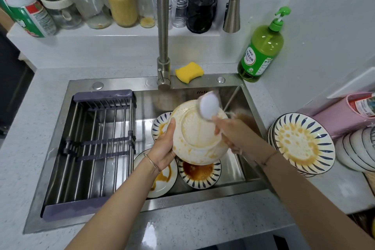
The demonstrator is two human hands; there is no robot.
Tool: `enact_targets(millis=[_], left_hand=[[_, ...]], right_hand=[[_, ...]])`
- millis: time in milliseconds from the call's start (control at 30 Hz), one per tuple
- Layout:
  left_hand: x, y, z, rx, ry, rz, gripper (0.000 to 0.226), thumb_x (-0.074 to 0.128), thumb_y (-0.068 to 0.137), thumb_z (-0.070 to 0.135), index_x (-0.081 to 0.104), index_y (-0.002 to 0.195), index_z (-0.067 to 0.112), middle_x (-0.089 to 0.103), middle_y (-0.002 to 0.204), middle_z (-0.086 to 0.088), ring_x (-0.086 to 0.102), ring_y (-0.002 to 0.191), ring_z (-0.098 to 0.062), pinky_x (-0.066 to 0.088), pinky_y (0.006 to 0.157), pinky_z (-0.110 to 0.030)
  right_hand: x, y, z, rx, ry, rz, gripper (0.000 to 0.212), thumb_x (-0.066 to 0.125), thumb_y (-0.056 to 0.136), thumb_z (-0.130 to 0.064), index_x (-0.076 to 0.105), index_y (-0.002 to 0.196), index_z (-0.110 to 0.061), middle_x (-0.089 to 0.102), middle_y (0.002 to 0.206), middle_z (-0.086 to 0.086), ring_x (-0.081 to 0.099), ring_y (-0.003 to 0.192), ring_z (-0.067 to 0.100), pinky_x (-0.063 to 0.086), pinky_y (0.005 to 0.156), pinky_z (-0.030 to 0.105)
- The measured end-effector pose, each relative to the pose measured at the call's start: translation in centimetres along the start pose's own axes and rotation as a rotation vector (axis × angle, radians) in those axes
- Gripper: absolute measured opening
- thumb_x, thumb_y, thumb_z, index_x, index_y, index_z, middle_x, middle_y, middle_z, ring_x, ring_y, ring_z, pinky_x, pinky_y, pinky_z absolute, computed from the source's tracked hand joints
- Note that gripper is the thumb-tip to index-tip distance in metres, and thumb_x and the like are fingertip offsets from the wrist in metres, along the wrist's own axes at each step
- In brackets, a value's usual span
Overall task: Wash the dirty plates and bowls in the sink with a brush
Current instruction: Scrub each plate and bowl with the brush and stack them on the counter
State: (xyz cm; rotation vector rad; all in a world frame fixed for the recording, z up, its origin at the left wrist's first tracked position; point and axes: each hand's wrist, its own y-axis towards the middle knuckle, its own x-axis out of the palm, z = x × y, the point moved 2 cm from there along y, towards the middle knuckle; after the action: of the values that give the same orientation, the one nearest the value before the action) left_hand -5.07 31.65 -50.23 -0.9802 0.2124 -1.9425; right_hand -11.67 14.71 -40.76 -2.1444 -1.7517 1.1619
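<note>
1. Head view: a steel sink [239, 160] sits in a speckled grey counter [182, 225], with a faucet [163, 26] against the white wall.
2. The left hand [163, 148] holds a sauce-smeared plate [198, 140] tilted over the basin, thumb on its rim; the other fingers are hidden.
3. The right hand [231, 134], blurred, curls its fingers round a brush [209, 107] at the plate's far edge.
4. A stack of dirty plates [304, 144] stands on the counter at right.

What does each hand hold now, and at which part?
Left hand grips the dirty plate at its left rim. Right hand grips the brush by its handle.
</note>
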Motion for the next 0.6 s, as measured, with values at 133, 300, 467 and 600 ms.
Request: enact_targets(millis=[133,300,467,600], left_hand=[[0.6,-0.2,0.5,0.001,0.055,-0.034,0.053,0.036,0.093,0.055,0.055,0.131,0.022,0.067,0.124,-0.007,0.063,0.115,-0.021,0.057,0.088,-0.036],[1.2,-0.2,-0.1,-0.055,0.092,-0.048,0.062,0.029,0.092,0.063,0.057,0.130,0.024,0.066,0.125,-0.006,0.061,0.118,-0.022,0.053,0.094,-0.038],[2.5,0.3,0.1,-0.159,0.144,-0.051,0.069,0.016,0.089,0.071,0.060,0.122,0.028,0.073,0.108,-0.005,0.070,0.098,-0.019,0.060,0.077,-0.037],[2.9,1.1,0.7,-0.379,0.181,-0.075,0.089,0.008,0.082,0.083,0.057,0.129,0.025,0.073,0.104,-0.012,0.070,0.090,-0.028,0.055,0.080,-0.045]], right_hand=[[-3.1,-0.3,1.4,0.036,0.350,0.209,0.056,0.038,0.092,-0.062,0.047,0.072,-0.011,0.038,0.038,-0.005,0.030,0.028,0.008,0.028,0.032,0.016],[-2.9,-0.5,4.1,0.204,0.413,0.071,0.068,0.039,0.083,-0.076,0.053,0.091,-0.010,0.050,0.059,0.005,0.031,0.034,0.009,0.028,0.033,0.017],[-2.8,-1.2,5.0,0.282,0.506,0.062,0.069,0.045,0.078,-0.077,0.053,0.089,-0.009,0.056,0.058,0.006,0.029,0.034,0.008,0.025,0.032,0.015],[-4.0,-2.0,4.9,0.189,0.508,0.104,0.067,0.040,0.082,-0.076,0.054,0.086,-0.011,0.058,0.055,0.007,0.032,0.035,0.009,0.028,0.034,0.016]])
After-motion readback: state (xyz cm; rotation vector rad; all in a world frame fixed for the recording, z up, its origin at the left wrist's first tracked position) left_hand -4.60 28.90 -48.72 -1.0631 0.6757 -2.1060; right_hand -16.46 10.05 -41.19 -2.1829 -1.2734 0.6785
